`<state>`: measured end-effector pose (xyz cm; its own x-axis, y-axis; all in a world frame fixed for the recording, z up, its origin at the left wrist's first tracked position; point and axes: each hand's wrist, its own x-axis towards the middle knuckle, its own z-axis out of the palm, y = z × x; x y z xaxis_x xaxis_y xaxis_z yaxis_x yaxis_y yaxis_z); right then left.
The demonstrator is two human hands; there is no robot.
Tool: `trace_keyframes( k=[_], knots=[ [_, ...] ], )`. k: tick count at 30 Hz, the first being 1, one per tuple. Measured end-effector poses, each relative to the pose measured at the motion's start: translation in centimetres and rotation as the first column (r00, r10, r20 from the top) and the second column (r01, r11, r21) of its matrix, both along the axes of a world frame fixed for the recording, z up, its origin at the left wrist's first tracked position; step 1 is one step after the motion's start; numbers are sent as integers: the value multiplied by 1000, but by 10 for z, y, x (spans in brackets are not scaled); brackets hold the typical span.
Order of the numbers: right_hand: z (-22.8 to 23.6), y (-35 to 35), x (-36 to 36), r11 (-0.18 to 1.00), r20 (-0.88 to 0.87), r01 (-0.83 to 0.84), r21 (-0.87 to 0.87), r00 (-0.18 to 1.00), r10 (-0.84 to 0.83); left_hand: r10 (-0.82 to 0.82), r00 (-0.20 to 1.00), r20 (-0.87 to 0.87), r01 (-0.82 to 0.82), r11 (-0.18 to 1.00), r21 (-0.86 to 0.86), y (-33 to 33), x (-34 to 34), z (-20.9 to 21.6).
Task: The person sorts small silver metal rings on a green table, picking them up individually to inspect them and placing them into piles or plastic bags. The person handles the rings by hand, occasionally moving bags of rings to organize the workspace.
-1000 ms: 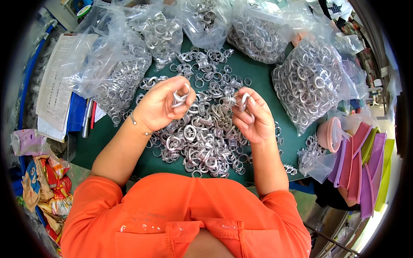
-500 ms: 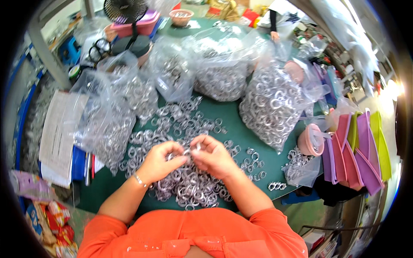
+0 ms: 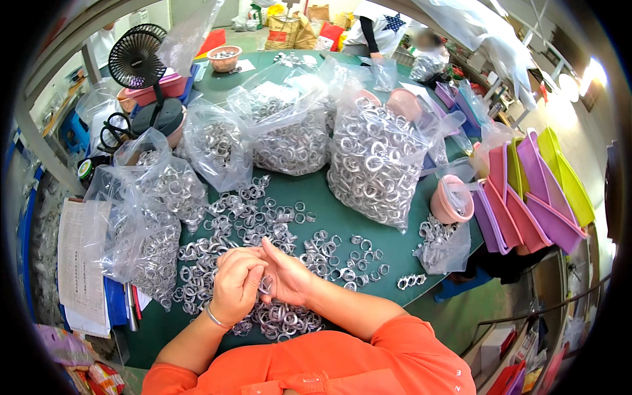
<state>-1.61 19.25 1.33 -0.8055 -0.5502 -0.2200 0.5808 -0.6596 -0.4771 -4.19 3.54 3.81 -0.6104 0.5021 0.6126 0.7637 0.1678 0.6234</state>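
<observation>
Close together above a pile of silver metal rings [image 3: 286, 319], my two hands meet near the table's front edge. My left hand [image 3: 238, 280] is closed, its fingers curled and its thumb pointing down against a metal ring [image 3: 265, 285]. That ring lies between my left thumb and the palm of my right hand [image 3: 289, 276]. The right hand is open and slightly cupped, thumb stretched up; its other fingers are partly hidden behind the left hand. Whether more rings sit inside the hands cannot be seen.
Clear plastic bags of rings [image 3: 378, 161] stand across the green table [image 3: 368, 309]. At right are a pink cup [image 3: 452, 199], a small bag of parts [image 3: 444, 247], a short row of joined rings [image 3: 411, 282] and coloured bins [image 3: 520, 197]. A black fan [image 3: 137, 58] stands back left. Another person is beyond.
The view has shifted, showing more of the far room. My hands have come together; the right has turned its palm toward the left, which has curled down over it.
</observation>
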Motion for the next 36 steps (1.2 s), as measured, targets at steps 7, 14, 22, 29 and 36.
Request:
trace_keyframes(
  k=[7,14,22,29,36],
  knots=[
    [7,10,7,996,-23,20,86,1000,-18,160,969,190,-205,947,248,-3,8,-2],
    [18,38,-8,970,-29,232,-74,972,-235,144,984,108,-141,989,-37,-19,9,-15],
    [19,32,-3,814,118,339,-471,939,-323,213,976,-49,-214,890,-403,-16,13,-35],
    [11,35,0,953,93,282,112,952,-293,219,975,-22,-210,893,-399,-13,14,-33],
    [141,80,-47,494,-810,806,327,508,-292,232,972,-17,-222,899,-377,-17,15,-34]
  ],
)
